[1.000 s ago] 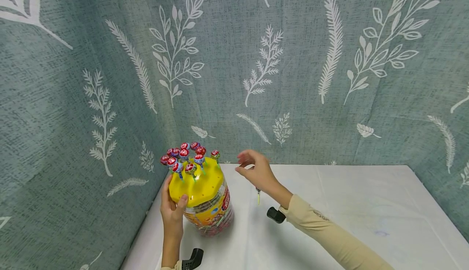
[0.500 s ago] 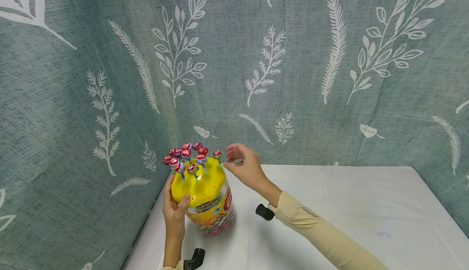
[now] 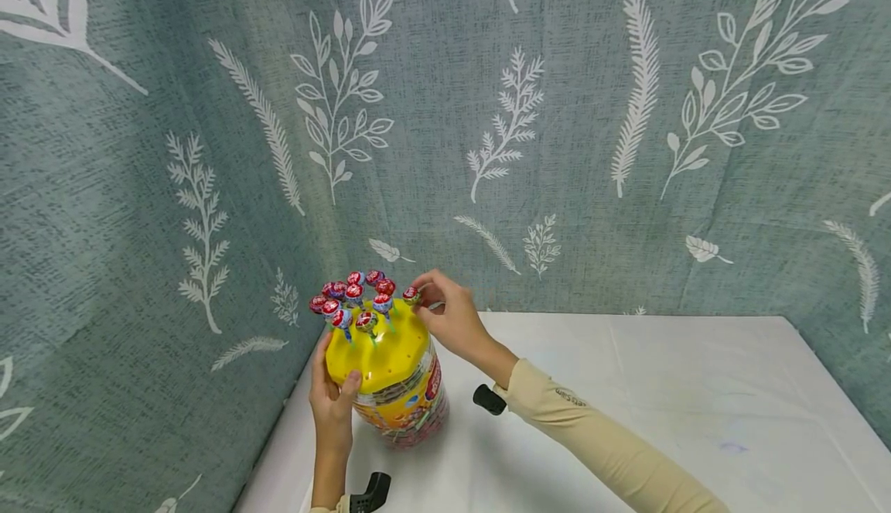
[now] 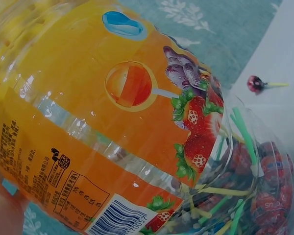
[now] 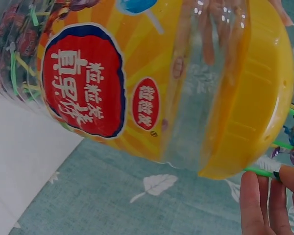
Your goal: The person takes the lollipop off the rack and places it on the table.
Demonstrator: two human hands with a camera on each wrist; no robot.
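A large clear candy jar [image 3: 402, 414] with an orange label stands at the left of the table, wrapped lollipops visible inside it. Upright on its yellow lid [image 3: 379, 362], several lollipops [image 3: 354, 292] stick out of small holes. My left hand [image 3: 331, 408] grips the lid's left side, thumb in front and fingers behind. At the lid's far right edge, my right hand [image 3: 455, 319] pinches a lollipop [image 3: 411, 295]. In the right wrist view its green stick [image 5: 259, 172] meets the lid beside the fingertips, while its head is hidden by the hand.
One loose lollipop [image 4: 257, 84] with a yellow stick lies on the white table [image 3: 626, 405], to the right of the jar. A leaf-patterned curtain [image 3: 431, 111] closes off the back and left side.
My right hand has moved left from beside the jar to the lid's edge and now pinches the rightmost lollipop, which leans slightly. My left hand keeps its grip on the lid.
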